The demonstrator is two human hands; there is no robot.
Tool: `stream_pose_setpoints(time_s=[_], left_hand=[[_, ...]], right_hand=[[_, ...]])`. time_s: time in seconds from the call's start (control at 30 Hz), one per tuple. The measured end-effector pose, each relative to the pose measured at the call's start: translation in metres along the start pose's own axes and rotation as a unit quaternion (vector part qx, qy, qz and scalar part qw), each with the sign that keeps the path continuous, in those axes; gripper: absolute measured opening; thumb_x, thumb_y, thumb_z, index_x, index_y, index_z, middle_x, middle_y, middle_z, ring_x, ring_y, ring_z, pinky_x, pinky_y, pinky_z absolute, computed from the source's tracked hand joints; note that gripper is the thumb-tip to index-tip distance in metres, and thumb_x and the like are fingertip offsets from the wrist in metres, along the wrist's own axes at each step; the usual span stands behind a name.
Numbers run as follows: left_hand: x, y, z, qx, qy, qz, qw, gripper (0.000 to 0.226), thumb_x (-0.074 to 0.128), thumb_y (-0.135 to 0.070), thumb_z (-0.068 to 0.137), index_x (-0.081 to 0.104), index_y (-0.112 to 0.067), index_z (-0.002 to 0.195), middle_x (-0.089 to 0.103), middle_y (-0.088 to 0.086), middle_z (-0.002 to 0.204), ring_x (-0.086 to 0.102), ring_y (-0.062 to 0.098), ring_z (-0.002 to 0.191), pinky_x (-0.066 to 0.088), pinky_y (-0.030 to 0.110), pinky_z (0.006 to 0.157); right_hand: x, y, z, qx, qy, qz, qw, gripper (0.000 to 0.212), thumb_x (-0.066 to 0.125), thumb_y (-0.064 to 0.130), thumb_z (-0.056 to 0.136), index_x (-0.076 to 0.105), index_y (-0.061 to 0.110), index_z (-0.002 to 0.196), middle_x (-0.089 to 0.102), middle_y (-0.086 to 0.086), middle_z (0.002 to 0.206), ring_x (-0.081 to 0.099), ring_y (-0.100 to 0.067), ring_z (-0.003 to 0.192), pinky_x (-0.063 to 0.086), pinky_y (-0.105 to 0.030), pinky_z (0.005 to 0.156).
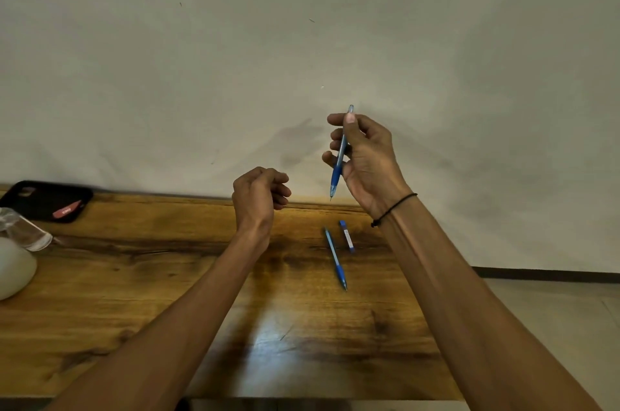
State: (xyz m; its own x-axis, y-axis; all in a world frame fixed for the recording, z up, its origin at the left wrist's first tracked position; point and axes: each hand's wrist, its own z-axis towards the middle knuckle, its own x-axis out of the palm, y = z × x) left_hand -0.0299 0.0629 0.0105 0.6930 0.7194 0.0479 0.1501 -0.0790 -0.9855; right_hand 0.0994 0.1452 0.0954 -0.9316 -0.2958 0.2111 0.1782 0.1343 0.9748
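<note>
My right hand (364, 159) is raised above the wooden table (134, 293) and grips a blue mechanical pencil (339, 162) upright, tip down, thumb near its top button. My left hand (258, 192) hovers to the left of it with fingers curled inward; nothing shows in it. A second blue pencil (335, 258) lies on the table below my right hand, and a small blue lead case (347, 236) lies just right of it.
A black phone case with a red label (47, 201) lies at the table's back left. A clear plastic bottle (23, 229) and a white rounded object (13, 268) sit at the left edge. A pale wall stands behind; floor shows at right.
</note>
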Motion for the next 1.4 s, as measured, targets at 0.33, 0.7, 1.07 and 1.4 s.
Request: stream_pose_setpoints(time_s=[0.33, 0.7, 1.07, 1.4], left_hand=[[0.004, 0.003, -0.001, -0.032, 0.152, 0.093, 0.983, 0.027, 0.053, -0.017, 0.102, 0.078, -0.007, 0.098, 0.079, 0.015, 0.087, 0.071, 0.027, 0.075, 0.056, 0.036, 0.069], [0.003, 0.024, 0.006, -0.105, 0.129, 0.219, 0.962, 0.024, 0.054, -0.022, 0.098, 0.076, -0.013, 0.093, 0.08, 0.006, 0.078, 0.071, 0.019, 0.069, 0.053, 0.031, 0.063], [0.001, 0.03, 0.007, -0.085, 0.121, 0.244, 0.958, 0.023, 0.056, -0.024, 0.095, 0.075, -0.017, 0.085, 0.079, 0.002, 0.073, 0.071, 0.016, 0.065, 0.055, 0.033, 0.068], [-0.003, 0.029, 0.006, -0.054, 0.115, 0.28, 0.951, 0.021, 0.057, -0.028, 0.093, 0.074, -0.023, 0.083, 0.078, -0.003, 0.07, 0.076, 0.016, 0.071, 0.063, 0.047, 0.086]], right_hand=[[-0.011, -0.053, 0.004, -0.031, -0.054, -0.265, 0.962, 0.017, 0.073, 0.019, 0.095, 0.079, 0.003, 0.097, 0.077, -0.009, 0.085, 0.072, -0.018, 0.077, 0.063, -0.043, 0.078], [-0.032, -0.12, 0.01, 0.024, 0.019, -0.538, 0.842, 0.023, 0.08, 0.035, 0.089, 0.078, 0.011, 0.087, 0.077, -0.006, 0.09, 0.071, -0.023, 0.086, 0.058, -0.039, 0.076], [-0.024, -0.158, 0.008, 0.061, 0.01, -0.588, 0.807, 0.027, 0.085, 0.039, 0.082, 0.07, 0.017, 0.089, 0.074, -0.006, 0.096, 0.069, -0.029, 0.096, 0.054, -0.038, 0.076], [-0.019, -0.168, 0.003, 0.048, 0.032, -0.589, 0.806, 0.033, 0.086, 0.035, 0.082, 0.065, 0.012, 0.094, 0.071, -0.008, 0.097, 0.067, -0.027, 0.093, 0.059, -0.049, 0.083]])
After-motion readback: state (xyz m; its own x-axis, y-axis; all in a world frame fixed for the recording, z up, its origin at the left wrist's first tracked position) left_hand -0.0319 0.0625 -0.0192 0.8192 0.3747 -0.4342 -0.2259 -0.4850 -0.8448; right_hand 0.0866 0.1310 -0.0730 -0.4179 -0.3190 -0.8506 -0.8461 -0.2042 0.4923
